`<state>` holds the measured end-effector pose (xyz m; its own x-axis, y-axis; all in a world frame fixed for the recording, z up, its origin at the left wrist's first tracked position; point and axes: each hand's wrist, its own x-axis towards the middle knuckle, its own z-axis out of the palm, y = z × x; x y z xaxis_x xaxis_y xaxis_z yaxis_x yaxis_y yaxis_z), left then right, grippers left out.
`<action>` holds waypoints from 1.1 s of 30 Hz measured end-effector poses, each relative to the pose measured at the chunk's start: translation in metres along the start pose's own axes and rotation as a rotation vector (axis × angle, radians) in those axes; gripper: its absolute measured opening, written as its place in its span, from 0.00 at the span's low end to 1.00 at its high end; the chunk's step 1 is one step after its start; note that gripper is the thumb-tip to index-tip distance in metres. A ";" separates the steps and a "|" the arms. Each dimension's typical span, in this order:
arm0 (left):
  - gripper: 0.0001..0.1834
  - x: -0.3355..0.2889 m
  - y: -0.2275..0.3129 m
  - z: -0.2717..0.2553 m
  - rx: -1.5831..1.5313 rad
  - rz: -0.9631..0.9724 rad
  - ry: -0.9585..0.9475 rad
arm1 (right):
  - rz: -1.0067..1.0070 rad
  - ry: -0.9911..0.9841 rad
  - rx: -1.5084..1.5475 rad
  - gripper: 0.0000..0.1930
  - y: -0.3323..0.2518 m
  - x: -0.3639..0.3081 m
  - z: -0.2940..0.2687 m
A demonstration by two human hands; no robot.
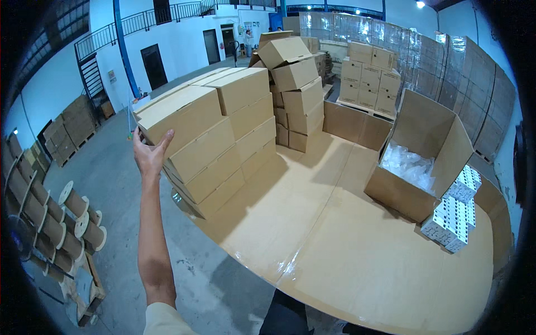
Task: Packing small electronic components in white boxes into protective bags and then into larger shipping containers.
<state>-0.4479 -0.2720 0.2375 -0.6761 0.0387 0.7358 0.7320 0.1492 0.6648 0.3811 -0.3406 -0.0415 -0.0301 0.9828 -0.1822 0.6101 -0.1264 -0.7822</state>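
Observation:
My left hand [151,155] reaches forward to the near left corner of a stack of closed cardboard boxes. Its thumb presses on the front face of a top cardboard box [181,123], and its fingers go round the left side, partly hidden. The stacked cardboard boxes [215,167] stand several high on the left of a cardboard-covered table [329,223]. My right hand is outside the picture. On the table's right side sits a large open carton [402,192] with clear plastic bags [410,164] inside. Small white boxes with dark printed marks [452,220] are piled against it.
A leaning pile of open cardboard boxes [298,92] rises behind the stack. Low cardboard walls [357,123] edge the table's far side. Cable spools [84,220] lie at the left on a wooden pallet [92,290]. Wrapped carton pallets [435,67] line the back right.

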 end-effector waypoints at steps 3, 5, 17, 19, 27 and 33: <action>0.56 -0.002 -0.004 0.001 -0.016 -0.041 -0.005 | -0.031 -0.013 0.010 0.08 0.002 0.011 0.008; 0.54 -0.003 -0.004 0.001 0.038 -0.036 0.044 | -0.049 -0.029 0.012 0.08 0.003 0.017 0.011; 0.46 -0.042 -0.004 0.055 0.062 0.003 0.168 | -0.074 -0.027 -0.047 0.08 0.005 0.018 0.003; 0.45 -0.037 -0.018 0.049 0.057 0.002 0.167 | -0.066 -0.011 -0.060 0.08 0.007 0.012 -0.004; 0.41 -0.070 0.015 0.049 0.146 0.047 0.257 | -0.044 0.053 -0.090 0.08 0.002 -0.006 -0.016; 0.32 -0.114 0.070 0.073 0.148 0.383 0.369 | -0.067 0.097 -0.093 0.08 -0.005 0.003 -0.013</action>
<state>-0.3258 -0.1940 0.1909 -0.2697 -0.2273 0.9358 0.8822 0.3312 0.3347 0.3881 -0.3350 -0.0305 0.0005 0.9976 -0.0691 0.6803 -0.0510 -0.7312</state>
